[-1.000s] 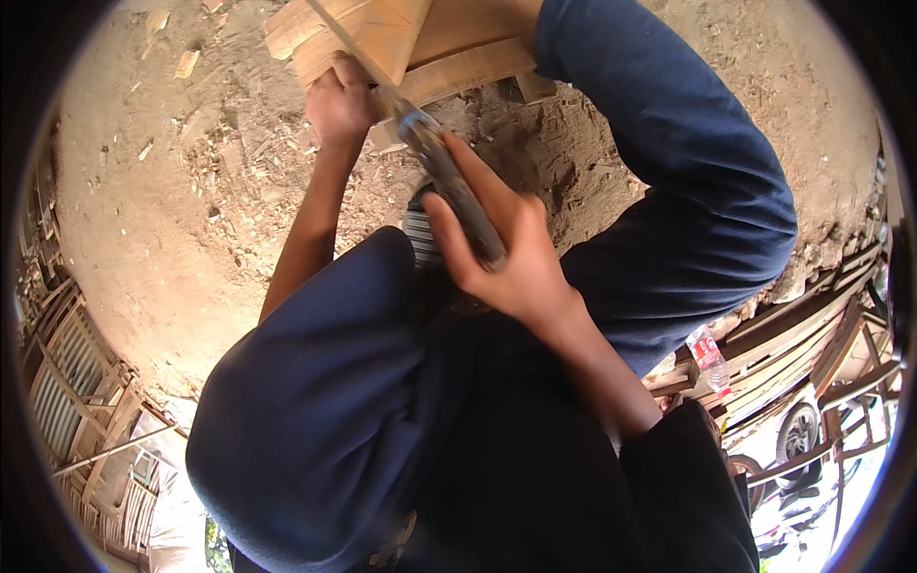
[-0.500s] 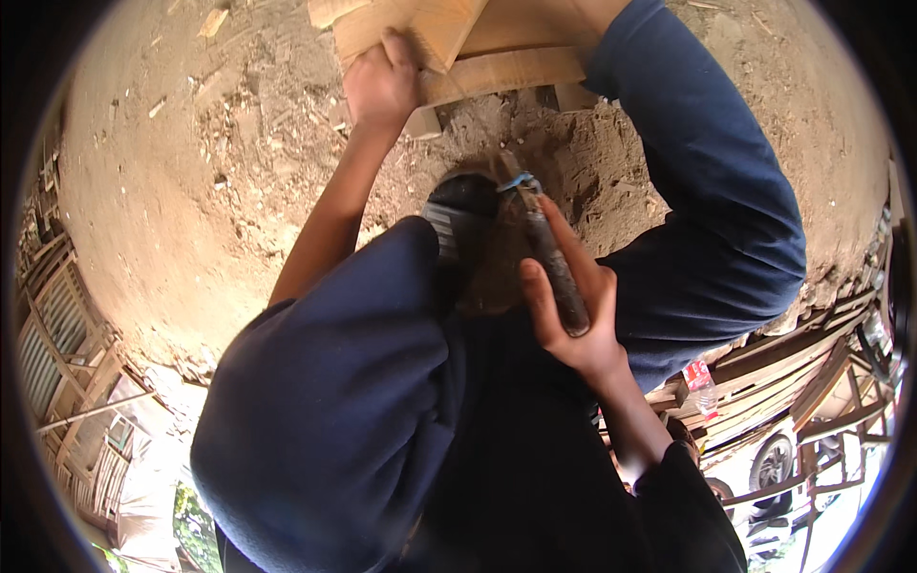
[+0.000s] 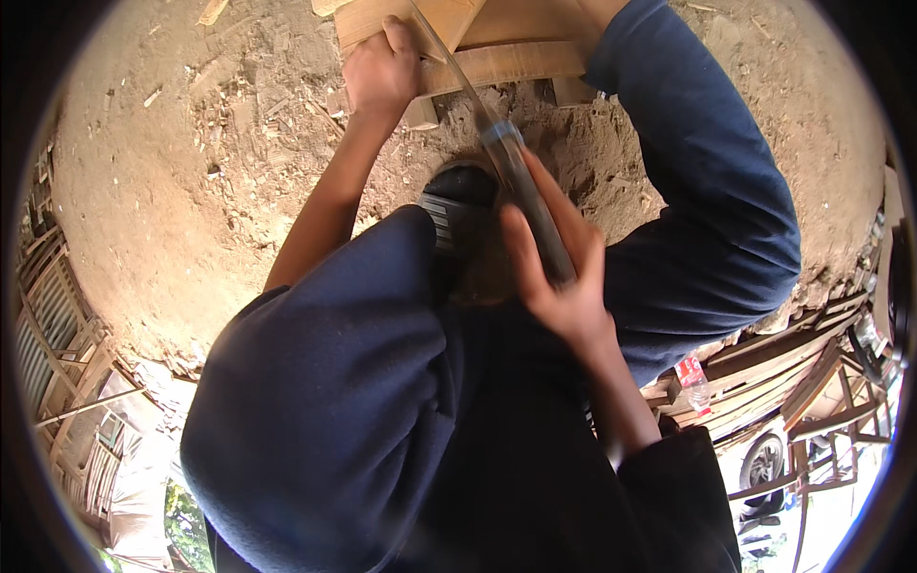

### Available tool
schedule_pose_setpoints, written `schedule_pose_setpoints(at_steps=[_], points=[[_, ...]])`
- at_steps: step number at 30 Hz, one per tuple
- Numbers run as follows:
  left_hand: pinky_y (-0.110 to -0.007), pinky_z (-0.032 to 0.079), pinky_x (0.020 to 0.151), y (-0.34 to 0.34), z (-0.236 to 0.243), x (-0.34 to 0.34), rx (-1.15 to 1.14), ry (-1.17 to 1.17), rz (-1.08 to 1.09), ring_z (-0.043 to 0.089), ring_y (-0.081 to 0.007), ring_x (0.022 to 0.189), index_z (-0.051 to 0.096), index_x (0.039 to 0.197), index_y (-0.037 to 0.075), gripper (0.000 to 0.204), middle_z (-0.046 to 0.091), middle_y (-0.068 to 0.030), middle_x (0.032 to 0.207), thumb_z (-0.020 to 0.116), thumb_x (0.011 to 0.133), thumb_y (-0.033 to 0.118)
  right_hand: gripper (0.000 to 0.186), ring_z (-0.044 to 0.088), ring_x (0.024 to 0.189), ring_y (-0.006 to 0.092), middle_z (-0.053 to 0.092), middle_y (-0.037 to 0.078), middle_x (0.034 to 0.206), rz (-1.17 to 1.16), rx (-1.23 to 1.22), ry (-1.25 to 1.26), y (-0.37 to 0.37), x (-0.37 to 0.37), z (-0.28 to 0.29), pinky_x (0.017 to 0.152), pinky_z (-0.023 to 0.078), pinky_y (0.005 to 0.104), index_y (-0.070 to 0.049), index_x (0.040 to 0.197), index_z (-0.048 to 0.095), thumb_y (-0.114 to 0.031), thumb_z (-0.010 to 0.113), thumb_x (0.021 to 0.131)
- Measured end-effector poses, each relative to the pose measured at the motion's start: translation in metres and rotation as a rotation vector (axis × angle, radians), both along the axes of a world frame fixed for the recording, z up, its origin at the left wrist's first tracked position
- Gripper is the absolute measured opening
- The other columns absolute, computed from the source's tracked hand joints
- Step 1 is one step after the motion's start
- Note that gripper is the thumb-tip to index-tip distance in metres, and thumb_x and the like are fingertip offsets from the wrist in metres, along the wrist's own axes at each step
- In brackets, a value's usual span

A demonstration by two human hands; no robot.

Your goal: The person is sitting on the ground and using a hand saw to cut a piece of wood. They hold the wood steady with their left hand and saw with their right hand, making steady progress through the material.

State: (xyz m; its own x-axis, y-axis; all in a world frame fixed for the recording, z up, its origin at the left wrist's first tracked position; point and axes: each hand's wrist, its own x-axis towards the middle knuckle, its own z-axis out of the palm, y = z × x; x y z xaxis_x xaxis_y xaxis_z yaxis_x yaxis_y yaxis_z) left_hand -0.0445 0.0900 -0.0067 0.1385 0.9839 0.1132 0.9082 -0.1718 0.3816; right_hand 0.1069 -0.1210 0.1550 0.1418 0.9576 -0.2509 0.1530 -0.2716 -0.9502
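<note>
My left hand [image 3: 384, 72] presses down on a pale wooden board [image 3: 368, 21] at the top of the view, fingers wrapped over its edge. My right hand [image 3: 568, 263] grips the dark handle of a handsaw [image 3: 535, 210], which has a blue band where the blade begins. The narrow blade reaches up and to the left, over the board close beside my left hand. Its far end runs out of the picture. Beneath the board lies a curved wooden piece [image 3: 521, 65], partly hidden by my right leg [image 3: 712, 143].
Below the wood is a dark shoe [image 3: 458, 191]. Dirt ground [image 3: 220, 153] strewn with wood chips spreads around me. Stacked planks [image 3: 755, 382], a plastic bottle [image 3: 694, 385] and a motorbike wheel [image 3: 764, 458] are at the lower right; a slatted structure [image 3: 67, 325] stands at left.
My right hand has moved the handsaw up and forward, away from my body. Its blade now shows over the board. My left hand stays in place.
</note>
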Motion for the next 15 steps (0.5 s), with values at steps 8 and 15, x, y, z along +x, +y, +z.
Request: schedule_pose_setpoints(at_steps=[8,15], points=[[-0.053,0.050,0.086,-0.001,0.003,-0.002,-0.090,-0.071,0.051,0.064,-0.0490,0.087,0.070,0.087,-0.001,0.061,0.069,-0.0291,0.089,0.026,0.102,0.039,0.050,0.070,0.083,0.0162,0.072,0.021,0.099,-0.060,0.041,-0.032,-0.031,0.005,0.005,0.074,0.053,0.0278,0.013,0.135,0.049,-0.009,0.064,0.092],[-0.053,0.048,0.090,0.002,0.004,-0.003,-0.064,-0.057,0.045,0.064,-0.0493,0.090,0.070,0.087,-0.002,0.062,0.068,-0.0314,0.090,0.026,0.102,0.039,0.049,0.070,0.086,0.0166,0.071,0.022,0.098,-0.019,-0.018,0.009,0.015,0.000,0.001,0.077,0.053,0.0293,0.013,0.133,0.050,-0.010,0.064,0.092]])
